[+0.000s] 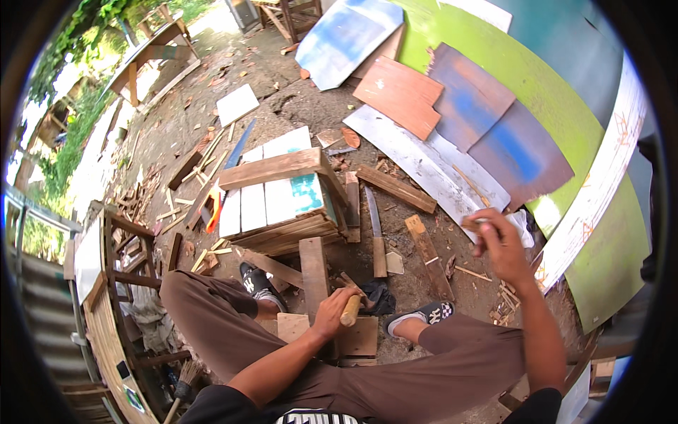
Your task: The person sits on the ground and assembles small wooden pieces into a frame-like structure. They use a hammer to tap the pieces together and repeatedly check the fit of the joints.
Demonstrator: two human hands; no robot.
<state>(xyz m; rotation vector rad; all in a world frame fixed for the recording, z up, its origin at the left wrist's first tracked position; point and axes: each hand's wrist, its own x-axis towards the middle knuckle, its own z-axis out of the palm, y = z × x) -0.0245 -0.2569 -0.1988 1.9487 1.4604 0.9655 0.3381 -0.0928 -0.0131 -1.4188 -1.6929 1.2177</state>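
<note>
My left hand [330, 311] is closed round a short wooden handle [350, 311], its rounded end toward me; what the handle belongs to cannot be made out. Beneath and beyond that hand a narrow plank [314, 272] runs away from me between my knees. My right hand [500, 246] is raised over the ground at the right, fingertips pinched together on something small that I cannot make out. In front of my feet sits a wooden box-like stack [282, 240], topped by pale panels [253, 208] and a crosswise wooden bar [272, 168].
A handsaw with an orange handle [214, 210] leans at the stack's left. Beyond its right side lie a long knife [374, 219] and loose wood pieces [395, 188]. Painted boards [470, 95] spread along the right. A wooden bench frame [106, 283] stands at my left.
</note>
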